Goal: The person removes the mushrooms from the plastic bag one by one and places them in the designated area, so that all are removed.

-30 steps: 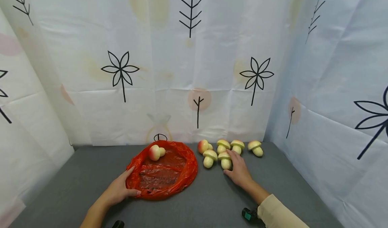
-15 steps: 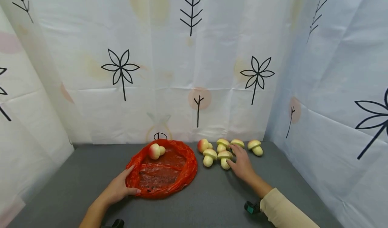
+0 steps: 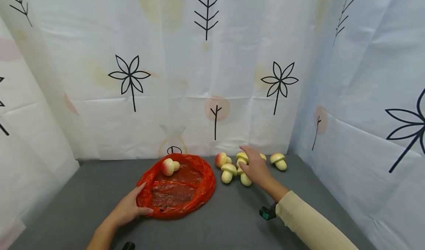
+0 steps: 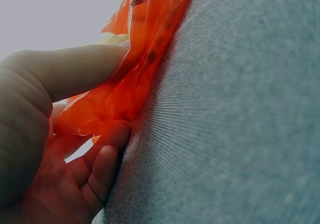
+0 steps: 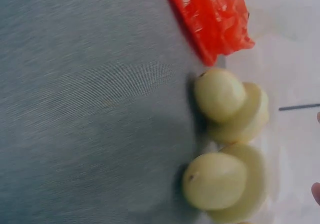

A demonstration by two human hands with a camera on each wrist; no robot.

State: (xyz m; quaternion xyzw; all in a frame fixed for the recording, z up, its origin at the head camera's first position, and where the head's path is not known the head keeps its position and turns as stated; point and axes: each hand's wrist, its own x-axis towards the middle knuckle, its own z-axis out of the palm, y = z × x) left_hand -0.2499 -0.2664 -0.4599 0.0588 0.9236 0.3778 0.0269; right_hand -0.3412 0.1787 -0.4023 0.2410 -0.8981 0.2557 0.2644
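Observation:
My left hand (image 3: 128, 206) holds the near left rim of a red plastic bag (image 3: 208, 191), which stands open on the table with its rim rolled into a ring. Thumb and fingers close on the thin plastic (image 4: 145, 58) in the left wrist view. Inside the bag lies one toy mushroom (image 3: 168, 167) with a reddish cap. Over a group of pale yellow toy mushrooms (image 3: 227, 177) hovers my right hand (image 3: 256, 167), thumb and index finger spread apart. It partly hides the back mushrooms. Two mushrooms (image 5: 215, 181) show close up in the right wrist view.
A red-capped mushroom (image 3: 221, 159) lies at the group's left end, and another yellow one (image 3: 279, 162) sits apart at the right. White patterned cloth (image 3: 186, 58) walls in the back and sides of the grey table (image 3: 212, 231).
My right hand has come off the front mushroom and risen toward the back of the group. The left hand and the bag stay where they were.

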